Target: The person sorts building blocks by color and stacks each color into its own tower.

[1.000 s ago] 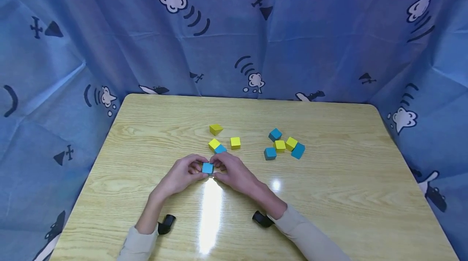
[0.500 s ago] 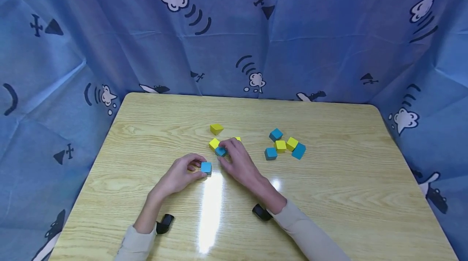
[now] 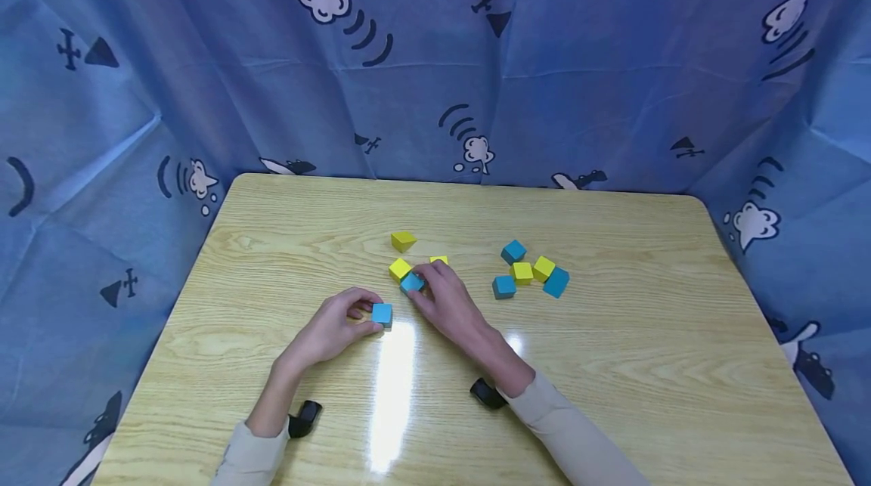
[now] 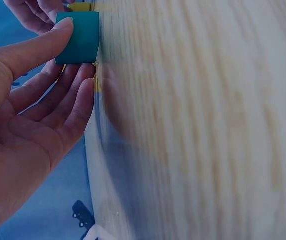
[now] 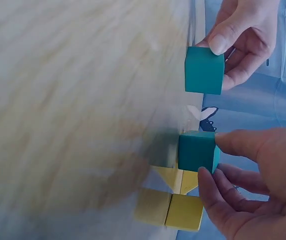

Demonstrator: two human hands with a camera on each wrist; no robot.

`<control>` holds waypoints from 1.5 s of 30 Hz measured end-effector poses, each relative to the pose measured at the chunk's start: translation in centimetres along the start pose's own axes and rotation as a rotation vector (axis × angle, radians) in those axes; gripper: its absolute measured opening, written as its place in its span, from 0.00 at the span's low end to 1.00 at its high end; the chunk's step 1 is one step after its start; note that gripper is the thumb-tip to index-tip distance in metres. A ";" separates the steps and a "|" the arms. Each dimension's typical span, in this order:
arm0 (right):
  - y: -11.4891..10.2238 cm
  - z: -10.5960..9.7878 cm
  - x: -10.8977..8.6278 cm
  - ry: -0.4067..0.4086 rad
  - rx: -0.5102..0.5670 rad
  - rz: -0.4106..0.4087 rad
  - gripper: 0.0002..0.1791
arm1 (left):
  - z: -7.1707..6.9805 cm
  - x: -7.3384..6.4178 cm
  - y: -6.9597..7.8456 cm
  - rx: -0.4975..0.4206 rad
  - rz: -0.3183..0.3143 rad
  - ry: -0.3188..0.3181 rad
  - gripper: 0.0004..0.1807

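My left hand (image 3: 333,326) holds a blue cube (image 3: 382,314) by its left side at the table's middle left; in the left wrist view the thumb lies across this cube (image 4: 80,40). Just beyond and to the right, my right hand (image 3: 450,306) pinches a second blue cube (image 3: 411,283) between thumb and fingers. A gap separates the two blue cubes in the right wrist view. Right behind the second one sits a yellow cube (image 3: 399,269). Another yellow cube (image 3: 438,260) shows only its top edge, its rest hidden behind my right hand.
A yellow wedge-like block (image 3: 403,242) lies farther back. To the right is a loose cluster: blue cubes (image 3: 504,287), yellow cubes (image 3: 522,273) and a blue block (image 3: 556,282). A blue patterned curtain (image 3: 408,78) surrounds the wooden table (image 3: 646,335) at back and sides.
My right hand has left the left hand's blue cube, reached away and right, and taken hold of the second blue cube. The left hand and its cube have shifted slightly left.
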State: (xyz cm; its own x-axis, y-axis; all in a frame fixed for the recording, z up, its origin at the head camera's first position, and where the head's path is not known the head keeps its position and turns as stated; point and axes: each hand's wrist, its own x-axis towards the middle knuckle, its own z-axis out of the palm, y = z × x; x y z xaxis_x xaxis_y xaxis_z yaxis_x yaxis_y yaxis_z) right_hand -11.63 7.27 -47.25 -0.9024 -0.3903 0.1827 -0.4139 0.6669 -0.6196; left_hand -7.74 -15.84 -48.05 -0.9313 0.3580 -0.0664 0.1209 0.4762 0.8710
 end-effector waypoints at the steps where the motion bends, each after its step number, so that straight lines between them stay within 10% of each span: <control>1: 0.0 -0.1 -0.1 -0.008 0.010 0.001 0.18 | 0.0 0.0 0.0 0.000 -0.002 0.000 0.19; 45: 0.1 0.1 -1.8 -0.247 0.138 -0.083 0.21 | 0.0 0.0 0.2 -0.017 -0.008 -0.009 0.18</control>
State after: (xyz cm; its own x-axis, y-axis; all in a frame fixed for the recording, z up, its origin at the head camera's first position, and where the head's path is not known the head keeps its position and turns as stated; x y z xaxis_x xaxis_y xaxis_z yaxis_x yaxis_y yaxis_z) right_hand -10.03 8.03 -47.69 -0.8027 -0.5938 0.0560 -0.4493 0.5403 -0.7115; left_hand -7.70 -15.78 -47.91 -0.9293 0.3611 -0.0781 0.1071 0.4656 0.8785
